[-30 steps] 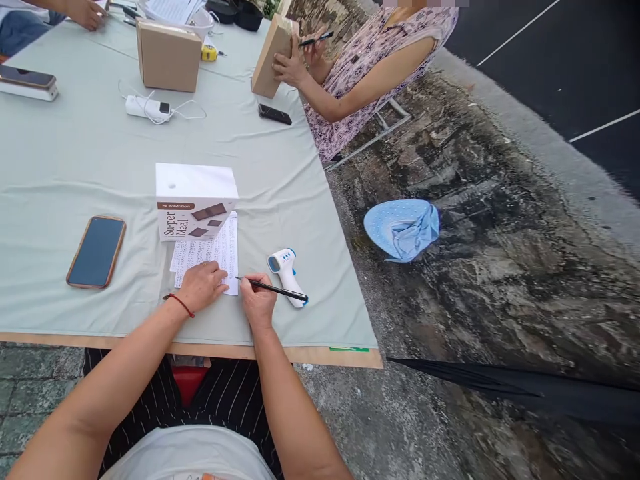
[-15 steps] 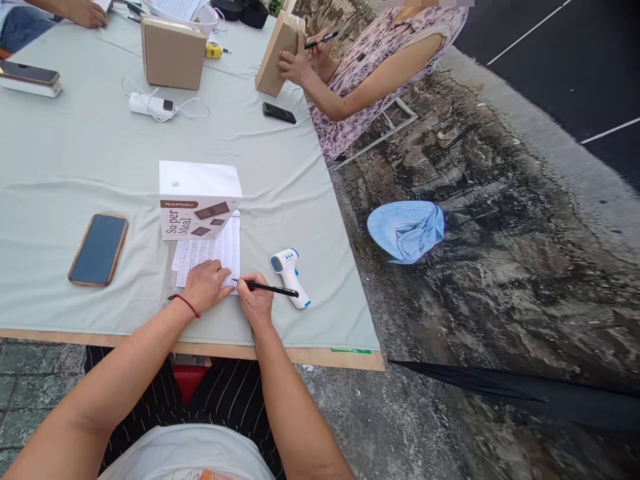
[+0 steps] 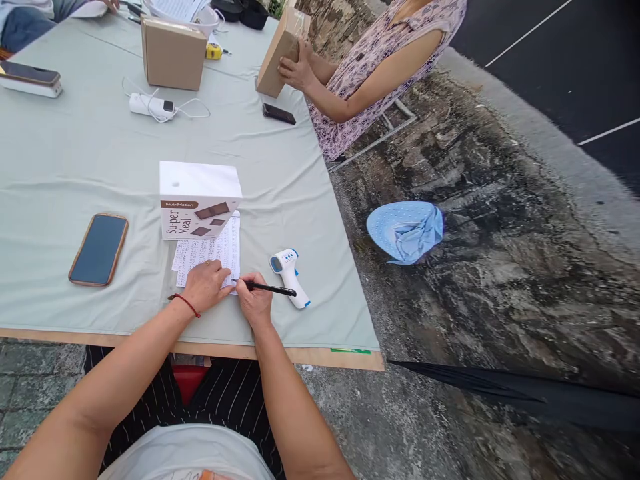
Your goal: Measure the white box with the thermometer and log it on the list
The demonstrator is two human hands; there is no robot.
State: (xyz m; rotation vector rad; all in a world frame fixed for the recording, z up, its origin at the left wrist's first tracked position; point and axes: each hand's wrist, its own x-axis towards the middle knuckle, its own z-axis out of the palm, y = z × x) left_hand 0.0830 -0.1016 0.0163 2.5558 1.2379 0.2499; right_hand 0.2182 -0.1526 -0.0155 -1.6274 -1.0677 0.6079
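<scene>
Beneath my left hand (image 3: 207, 285), which lies flat with its fingers stretched out, are the written sheets of paper (image 3: 227, 250). My right hand (image 3: 255, 300) is closed round a black pen (image 3: 273, 289), its tip at the lower right part of the paper. A white Super Meal box (image 3: 200, 200) stands on the far end of the sheets and hides part of them. Just right of my right hand lies a white and blue infrared thermometer (image 3: 290, 277). A phone in a brown case (image 3: 99, 250) lies off to my left.
The cloth-covered table (image 3: 125, 147) also bears a cardboard box (image 3: 173, 53), a white device with a cable (image 3: 153, 105), a yellow tape measure (image 3: 214, 51) and a black phone (image 3: 279, 113). A co-worker (image 3: 370, 80) holds another carton (image 3: 283, 57). A blue hat (image 3: 406, 231) lies on the ground.
My hands and the pen have barely moved. The co-worker's pen is out of sight now, and their carton is tilted slightly differently. The other person's hand at far left has drawn back.
</scene>
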